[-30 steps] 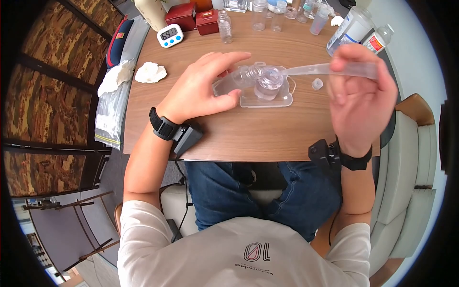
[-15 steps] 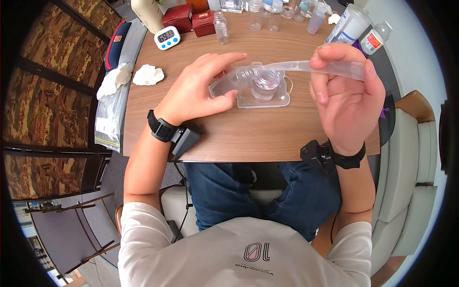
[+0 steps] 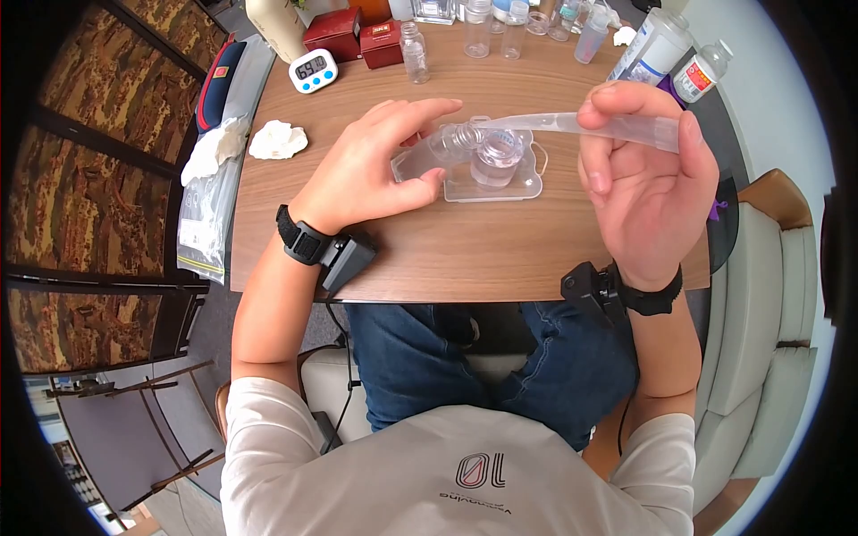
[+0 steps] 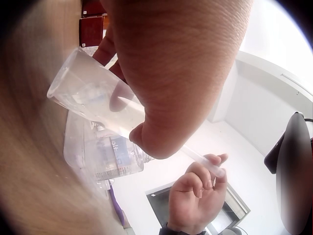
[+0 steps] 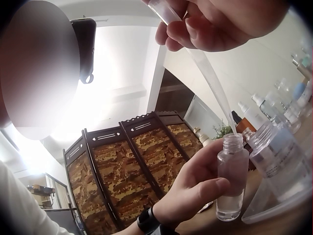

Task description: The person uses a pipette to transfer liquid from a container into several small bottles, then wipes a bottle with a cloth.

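Observation:
My left hand (image 3: 366,170) holds a small clear bottle (image 5: 232,196) around its body, with the thumb on the near side. The bottle is open at the neck. In the head view my right hand (image 3: 652,179) is raised to the right of it, pinching a translucent plastic dropper (image 3: 541,122) by its wide end. The thin tip slants down to the bottle's mouth, and in the left wrist view it shows inside the bottle. Close beside stands a wider clear jar (image 3: 494,168) containing clear liquid, on a transparent plastic tray (image 3: 469,194).
A crumpled tissue (image 3: 278,140) and a white timer (image 3: 313,71) lie to the left. Red boxes (image 3: 335,34) and several clear bottles line the back. A large clear bottle (image 3: 651,46) and one with a red label (image 3: 702,73) stand at the right.
My right hand has moved left, bringing the dropper tip from over the wider jar to the small bottle's mouth. The left hand keeps its hold on the bottle.

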{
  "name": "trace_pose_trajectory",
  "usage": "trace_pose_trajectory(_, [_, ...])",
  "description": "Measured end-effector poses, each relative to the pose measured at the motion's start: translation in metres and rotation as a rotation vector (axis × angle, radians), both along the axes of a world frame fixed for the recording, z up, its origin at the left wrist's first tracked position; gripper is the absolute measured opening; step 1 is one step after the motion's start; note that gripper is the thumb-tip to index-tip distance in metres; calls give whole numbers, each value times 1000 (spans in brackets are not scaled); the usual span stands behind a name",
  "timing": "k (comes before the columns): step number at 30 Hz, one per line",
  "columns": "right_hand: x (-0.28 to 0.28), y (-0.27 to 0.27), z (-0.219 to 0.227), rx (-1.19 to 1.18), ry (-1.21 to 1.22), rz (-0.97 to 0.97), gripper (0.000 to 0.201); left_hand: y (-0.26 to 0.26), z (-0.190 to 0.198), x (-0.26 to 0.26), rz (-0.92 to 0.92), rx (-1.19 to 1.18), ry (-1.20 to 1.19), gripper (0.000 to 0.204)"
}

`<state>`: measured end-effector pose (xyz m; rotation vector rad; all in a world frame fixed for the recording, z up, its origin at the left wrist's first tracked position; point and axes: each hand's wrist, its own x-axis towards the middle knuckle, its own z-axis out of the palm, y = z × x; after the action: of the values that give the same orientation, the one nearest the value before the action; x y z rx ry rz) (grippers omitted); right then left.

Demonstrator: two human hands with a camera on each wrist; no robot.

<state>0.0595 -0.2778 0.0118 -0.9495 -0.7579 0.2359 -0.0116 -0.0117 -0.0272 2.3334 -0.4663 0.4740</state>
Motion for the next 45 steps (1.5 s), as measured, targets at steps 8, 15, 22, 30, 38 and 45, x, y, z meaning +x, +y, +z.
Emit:
trace_pose_trajectory(8, [-1, -1, 1, 6, 5, 3, 61, 0, -1, 1, -3, -8, -6, 64])
trace_pose_trajectory(15, [-1, 3, 1, -86, -52, -121, 58, 0, -2, 0, -4, -2, -15, 65])
trace_pose_trajectory(22, [-5, 26, -8, -407, 155, -43, 55, 0, -1, 0, -1, -14, 1, 65])
trace_pose_trajectory(30, [-5, 26, -8, -412, 175, -13, 58, 0, -2, 0, -10, -23, -19, 65])
trace_pose_trajectory(38, [-4, 25, -8, -416, 156, -7, 58, -1, -1, 0, -10, -24, -15, 65])
trace_pose_trajectory(45, [-4, 25, -8, -398, 178, -6, 49, -1, -1, 0, -13, -21, -16, 65])
